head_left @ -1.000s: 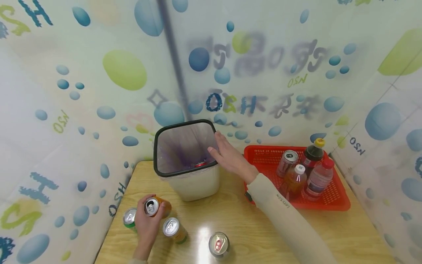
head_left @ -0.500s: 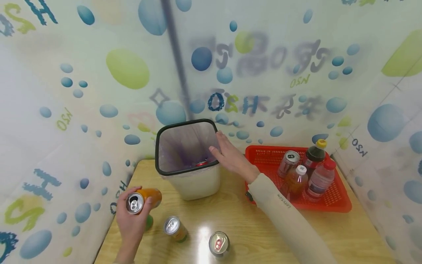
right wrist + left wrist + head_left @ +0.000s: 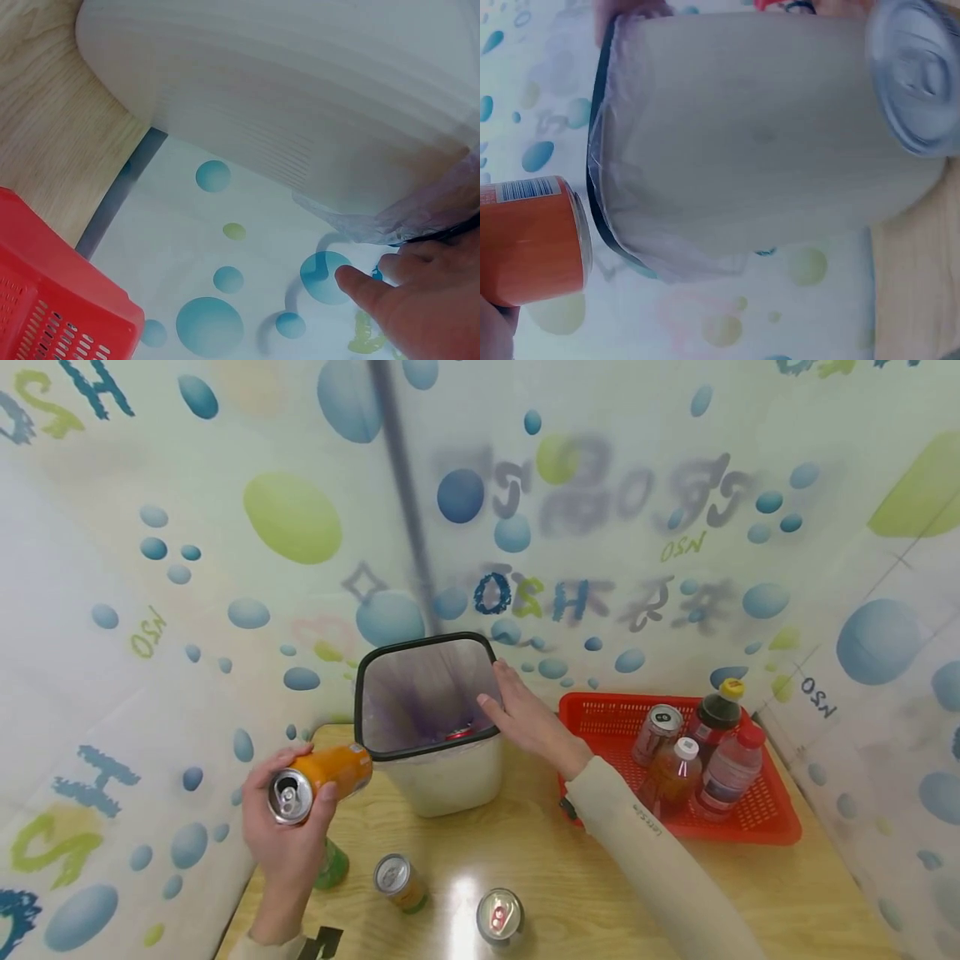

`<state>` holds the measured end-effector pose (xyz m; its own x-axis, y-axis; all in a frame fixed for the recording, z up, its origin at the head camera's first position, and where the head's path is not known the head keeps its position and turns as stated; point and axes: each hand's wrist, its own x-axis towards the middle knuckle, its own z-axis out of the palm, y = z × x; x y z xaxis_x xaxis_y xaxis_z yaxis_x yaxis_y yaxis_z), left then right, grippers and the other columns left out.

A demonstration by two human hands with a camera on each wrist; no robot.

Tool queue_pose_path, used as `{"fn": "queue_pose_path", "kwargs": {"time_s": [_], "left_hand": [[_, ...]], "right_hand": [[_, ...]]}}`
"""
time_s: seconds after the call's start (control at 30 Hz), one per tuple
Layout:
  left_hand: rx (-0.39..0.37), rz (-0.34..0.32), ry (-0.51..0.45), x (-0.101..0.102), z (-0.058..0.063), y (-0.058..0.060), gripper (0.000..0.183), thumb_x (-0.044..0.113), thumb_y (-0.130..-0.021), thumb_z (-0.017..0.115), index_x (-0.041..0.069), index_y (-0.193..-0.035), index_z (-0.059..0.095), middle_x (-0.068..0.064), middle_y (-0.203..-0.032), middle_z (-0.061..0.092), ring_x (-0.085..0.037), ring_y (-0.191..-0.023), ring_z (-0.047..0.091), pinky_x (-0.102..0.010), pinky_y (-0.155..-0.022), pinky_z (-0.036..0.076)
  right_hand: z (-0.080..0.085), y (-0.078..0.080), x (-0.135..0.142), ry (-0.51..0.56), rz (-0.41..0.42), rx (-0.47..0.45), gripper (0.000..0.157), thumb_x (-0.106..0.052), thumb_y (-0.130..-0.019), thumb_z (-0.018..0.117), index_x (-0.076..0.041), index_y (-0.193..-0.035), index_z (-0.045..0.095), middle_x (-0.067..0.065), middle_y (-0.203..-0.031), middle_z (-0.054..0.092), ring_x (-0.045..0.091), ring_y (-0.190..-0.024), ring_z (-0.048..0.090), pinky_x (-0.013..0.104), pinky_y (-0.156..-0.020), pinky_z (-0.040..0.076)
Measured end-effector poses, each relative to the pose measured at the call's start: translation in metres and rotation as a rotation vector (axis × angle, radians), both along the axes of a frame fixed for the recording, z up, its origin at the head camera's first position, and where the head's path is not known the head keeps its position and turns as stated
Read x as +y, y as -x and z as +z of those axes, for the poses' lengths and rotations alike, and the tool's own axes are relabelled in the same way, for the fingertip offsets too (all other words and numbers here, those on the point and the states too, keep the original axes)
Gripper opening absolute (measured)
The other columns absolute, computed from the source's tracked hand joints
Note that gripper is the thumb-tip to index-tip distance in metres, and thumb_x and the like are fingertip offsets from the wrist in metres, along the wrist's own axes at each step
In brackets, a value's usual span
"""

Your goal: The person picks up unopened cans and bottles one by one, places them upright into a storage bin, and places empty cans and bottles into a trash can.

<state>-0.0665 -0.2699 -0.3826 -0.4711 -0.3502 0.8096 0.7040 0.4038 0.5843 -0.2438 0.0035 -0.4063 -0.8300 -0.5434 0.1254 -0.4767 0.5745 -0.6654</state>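
In the head view my left hand (image 3: pixel 285 839) grips an orange drink can (image 3: pixel 333 770), raised off the table to the left of the bin. The can is tilted, its opened top towards me and its base pointing at the bin. In the left wrist view the can's (image 3: pixel 532 240) base is close to the rim. A white bin (image 3: pixel 450 777) with a black rim and a plastic liner stands on the table, a red object (image 3: pixel 459 732) showing inside. My right hand (image 3: pixel 528 714) rests against the bin's right rim with its fingers extended.
Below my left hand stands a green can (image 3: pixel 332 866). A yellow can (image 3: pixel 401 883) and a silver-topped can (image 3: pixel 500 916) stand nearer me. At right, a red basket (image 3: pixel 757 835) holds a can (image 3: pixel 656 735) and several bottles (image 3: pixel 727 772). Patterned curtain surrounds the table.
My left hand has lifted the orange can and moved it slightly left and up, baring the green can below. The right hand stays at the bin's rim.
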Motion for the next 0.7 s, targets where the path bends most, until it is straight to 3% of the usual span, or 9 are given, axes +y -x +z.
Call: {"fn": "queue_pose_path", "kwargs": {"time_s": [0.4, 0.7], "left_hand": [[0.065, -0.079, -0.051, 0.021, 0.027, 0.028, 0.054, 0.004, -0.086, 0.079, -0.022, -0.121, 0.048, -0.022, -0.124, 0.066, -0.031, -0.118, 0.062, -0.026, -0.099, 0.053], [0.02, -0.108, 0.088, 0.021, 0.038, 0.052, 0.075, 0.038, -0.09, 0.082, -0.018, -0.125, 0.047, -0.022, -0.129, 0.061, -0.03, -0.123, 0.058, -0.029, -0.101, 0.05]], "right_hand": [[0.0, 0.001, 0.001, 0.015, 0.005, -0.006, 0.08, -0.05, -0.11, 0.034, -0.001, -0.165, 0.003, 0.013, -0.173, 0.003, 0.028, -0.16, 0.004, 0.042, -0.128, 0.008], [-0.001, 0.001, 0.001, 0.009, 0.011, -0.006, 0.08, -0.051, -0.11, 0.034, 0.0, -0.165, 0.004, 0.014, -0.173, 0.003, 0.028, -0.16, 0.005, 0.046, -0.128, 0.01]]}}
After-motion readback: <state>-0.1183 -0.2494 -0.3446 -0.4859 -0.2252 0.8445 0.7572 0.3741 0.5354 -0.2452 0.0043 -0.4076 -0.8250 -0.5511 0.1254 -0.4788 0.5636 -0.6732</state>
